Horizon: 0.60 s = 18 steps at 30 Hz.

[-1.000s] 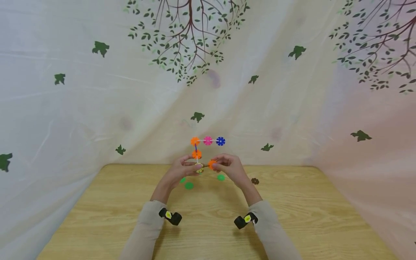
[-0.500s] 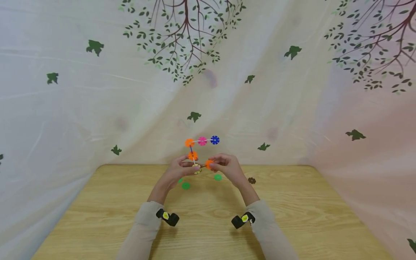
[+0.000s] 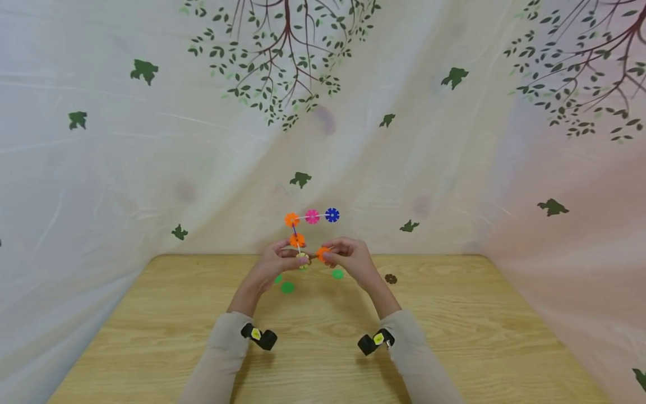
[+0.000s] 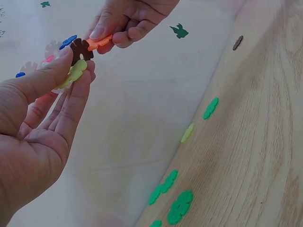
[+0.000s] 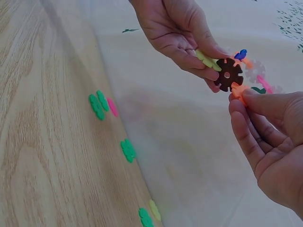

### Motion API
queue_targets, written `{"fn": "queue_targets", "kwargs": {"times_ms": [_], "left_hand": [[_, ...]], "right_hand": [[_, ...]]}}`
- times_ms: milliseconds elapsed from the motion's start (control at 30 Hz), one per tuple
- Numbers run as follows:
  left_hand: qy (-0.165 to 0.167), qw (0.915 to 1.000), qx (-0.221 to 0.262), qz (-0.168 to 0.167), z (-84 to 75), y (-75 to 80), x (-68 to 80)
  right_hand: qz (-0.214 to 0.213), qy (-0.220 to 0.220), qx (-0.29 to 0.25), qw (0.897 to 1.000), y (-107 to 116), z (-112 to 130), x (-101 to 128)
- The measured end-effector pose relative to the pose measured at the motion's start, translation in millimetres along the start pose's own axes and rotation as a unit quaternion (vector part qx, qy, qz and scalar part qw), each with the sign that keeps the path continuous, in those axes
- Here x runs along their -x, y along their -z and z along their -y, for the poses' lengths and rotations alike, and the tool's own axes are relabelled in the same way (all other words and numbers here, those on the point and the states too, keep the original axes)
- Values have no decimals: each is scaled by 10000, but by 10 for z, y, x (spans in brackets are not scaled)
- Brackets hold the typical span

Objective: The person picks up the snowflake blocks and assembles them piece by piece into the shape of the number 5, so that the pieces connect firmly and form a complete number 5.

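Both hands hold a chain of snowflake-shaped plastic discs above the table's far edge. My left hand (image 3: 287,260) pinches the yellow disc (image 4: 75,72) between thumb and fingers. My right hand (image 3: 331,256) pinches an orange disc (image 5: 238,90). A brown disc (image 5: 228,74) sits slotted between the yellow and orange ones. From the yellow disc the chain rises through an orange disc (image 3: 296,240) to another orange disc (image 3: 291,219), then runs right to a pink disc (image 3: 312,216) and a blue disc (image 3: 331,215).
Loose discs lie on the wooden table (image 3: 454,336) near its far edge: two green ones (image 3: 287,287) (image 3: 337,274) and a brown one (image 3: 391,278). A leaf-printed curtain (image 3: 151,168) hangs right behind the table. A black camera sits on each wrist.
Hands and disc chain have drifted slightly left in the view. Both pinches stay as they were.
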<state>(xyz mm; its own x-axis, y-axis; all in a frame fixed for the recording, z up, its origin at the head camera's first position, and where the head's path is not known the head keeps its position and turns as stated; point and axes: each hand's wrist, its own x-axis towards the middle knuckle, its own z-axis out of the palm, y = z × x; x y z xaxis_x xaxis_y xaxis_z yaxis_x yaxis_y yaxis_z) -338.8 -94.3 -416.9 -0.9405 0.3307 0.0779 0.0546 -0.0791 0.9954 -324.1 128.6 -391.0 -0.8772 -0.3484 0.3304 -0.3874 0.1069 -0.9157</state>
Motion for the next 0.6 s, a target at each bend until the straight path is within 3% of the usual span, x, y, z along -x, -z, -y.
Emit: {"fn": "queue_targets", "kwargs": {"times_ms": [367, 600], "left_hand": [[48, 9999, -20, 128, -6, 47, -6], [-103, 9997, -164, 160, -45, 27, 17]], "right_hand": [[139, 95, -427, 9989, -15, -56, -1], [201, 142, -506, 9984, -22, -39, 5]]}}
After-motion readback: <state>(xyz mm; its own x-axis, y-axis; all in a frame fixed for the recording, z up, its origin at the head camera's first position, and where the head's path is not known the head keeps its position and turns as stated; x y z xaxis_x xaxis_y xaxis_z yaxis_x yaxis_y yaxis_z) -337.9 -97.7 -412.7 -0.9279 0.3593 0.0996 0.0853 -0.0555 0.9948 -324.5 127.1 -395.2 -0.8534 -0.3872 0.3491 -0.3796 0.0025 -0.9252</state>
